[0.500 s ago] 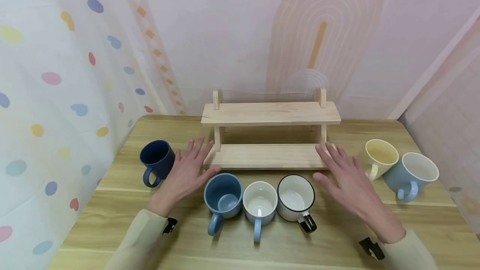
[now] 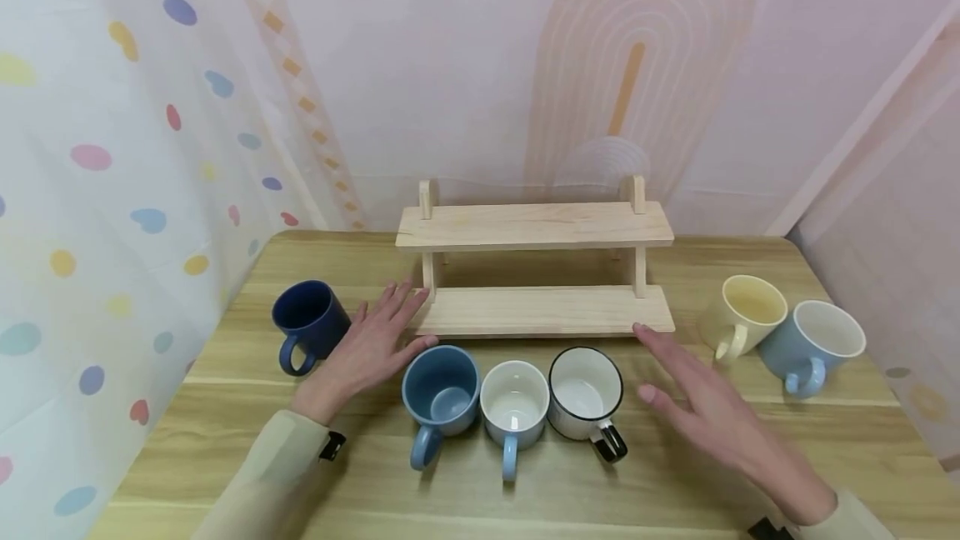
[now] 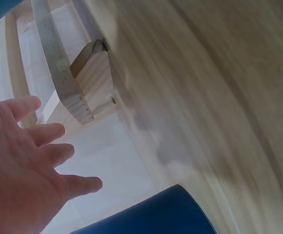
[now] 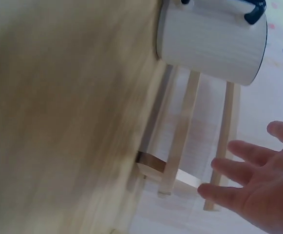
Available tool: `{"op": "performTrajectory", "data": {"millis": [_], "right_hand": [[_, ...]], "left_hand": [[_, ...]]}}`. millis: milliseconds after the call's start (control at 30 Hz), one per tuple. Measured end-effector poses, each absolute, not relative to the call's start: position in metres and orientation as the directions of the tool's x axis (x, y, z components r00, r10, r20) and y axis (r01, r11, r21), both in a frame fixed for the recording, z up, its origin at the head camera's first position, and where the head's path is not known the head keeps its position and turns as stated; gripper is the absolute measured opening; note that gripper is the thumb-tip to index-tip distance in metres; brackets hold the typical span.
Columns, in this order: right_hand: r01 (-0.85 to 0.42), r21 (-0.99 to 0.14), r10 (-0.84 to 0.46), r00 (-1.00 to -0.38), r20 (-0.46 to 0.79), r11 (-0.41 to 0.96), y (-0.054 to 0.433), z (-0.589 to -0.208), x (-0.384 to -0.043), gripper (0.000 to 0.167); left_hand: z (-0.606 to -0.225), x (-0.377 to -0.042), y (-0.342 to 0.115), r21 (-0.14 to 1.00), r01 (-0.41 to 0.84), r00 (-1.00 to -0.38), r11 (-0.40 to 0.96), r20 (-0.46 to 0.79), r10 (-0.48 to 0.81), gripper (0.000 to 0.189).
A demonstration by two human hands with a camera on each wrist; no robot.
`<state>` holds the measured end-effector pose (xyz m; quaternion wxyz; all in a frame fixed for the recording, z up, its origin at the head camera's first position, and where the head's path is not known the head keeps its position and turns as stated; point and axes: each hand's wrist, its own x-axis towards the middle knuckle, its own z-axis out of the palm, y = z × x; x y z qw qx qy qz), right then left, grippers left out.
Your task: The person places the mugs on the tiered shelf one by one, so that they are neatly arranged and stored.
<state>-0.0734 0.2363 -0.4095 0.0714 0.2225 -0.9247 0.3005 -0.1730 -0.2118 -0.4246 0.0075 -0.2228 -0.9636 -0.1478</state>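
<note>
A two-tier wooden rack (image 2: 536,227) stands at the back of the table. My left hand (image 2: 367,352), fingers spread, is at the left end of its lower shelf, between a dark blue mug (image 2: 309,327) and a blue mug (image 2: 442,394). In the left wrist view the left hand (image 3: 24,165) has nothing in its palm. My right hand (image 2: 712,407) hovers right of the black-rimmed white mug (image 2: 585,394), fingers extended and holding nothing. In the right wrist view the right hand (image 4: 258,175) appears apart from the rack (image 4: 180,131). Between the blue and black-rimmed mugs stands a light blue mug with white interior (image 2: 514,407).
A cream-yellow mug (image 2: 742,319) and a larger light blue mug (image 2: 812,348) stand side by side at the right of the wooden table (image 2: 420,507). Patterned curtains (image 2: 450,65) hang behind the table and along its sides.
My right hand has drawn back from the rack's right end, toward me and slightly right. The left hand stays near the rack's left end. The view has shifted slightly; the mugs keep their arrangement.
</note>
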Motion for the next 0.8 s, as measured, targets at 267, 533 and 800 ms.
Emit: {"op": "performTrajectory", "data": {"millis": [267,533,800], "right_hand": [[-0.426,-0.645,-0.339,-0.903,0.263,0.635,0.235,-0.414,-0.060,0.055],[-0.357,-0.760,-0.349,-0.919,0.182,0.543,0.234,-0.422,-0.052,0.030],[-0.291,-0.862,-0.442,-0.892,0.088,0.415,0.236,-0.431,-0.047,0.023]], "left_hand": [[-0.428,-0.174,-0.213,0.292,0.431,-0.899,0.854,0.056,0.434,0.077],[-0.430,-0.174,-0.215,0.283,0.453,-0.888,0.845,0.065,0.454,0.075],[-0.433,-0.176,-0.216,0.284,0.487,-0.869,0.826,0.066,0.490,0.073]]}}
